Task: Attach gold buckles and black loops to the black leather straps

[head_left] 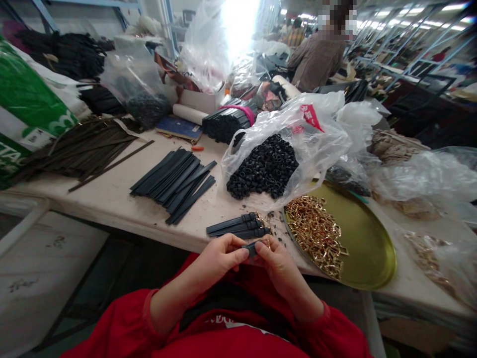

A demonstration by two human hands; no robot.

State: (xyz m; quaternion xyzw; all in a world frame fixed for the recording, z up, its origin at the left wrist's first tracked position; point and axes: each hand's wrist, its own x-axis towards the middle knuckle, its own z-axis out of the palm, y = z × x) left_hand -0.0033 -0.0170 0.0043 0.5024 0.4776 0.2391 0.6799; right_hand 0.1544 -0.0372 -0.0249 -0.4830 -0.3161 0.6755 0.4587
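Close to my body, at the table's front edge, a short dark strap (pixel 250 248) is pinched between both hands. My left hand (pixel 227 252) is closed on its left end, and my right hand (pixel 271 254) grips the right end, where a bit of gold metal shows. Just beyond my fingers lie several dark straps fitted with gold buckles (pixel 240 226). A clear plastic bag holding many small black loops (pixel 263 166) lies open behind them. To the right, a round gold tray (pixel 367 238) carries a heap of gold buckles (pixel 316 231). Loose dark strips (pixel 171 179) lie left of the bag.
Brown strips (pixel 85 149) and a green-and-white bag (pixel 30 104) take up the left side. Behind are a blue notebook (pixel 179 128), a tied bundle of black strips (pixel 227 122) and a bag of dark pieces (pixel 143 94). Another person (pixel 318 54) is at the back right.
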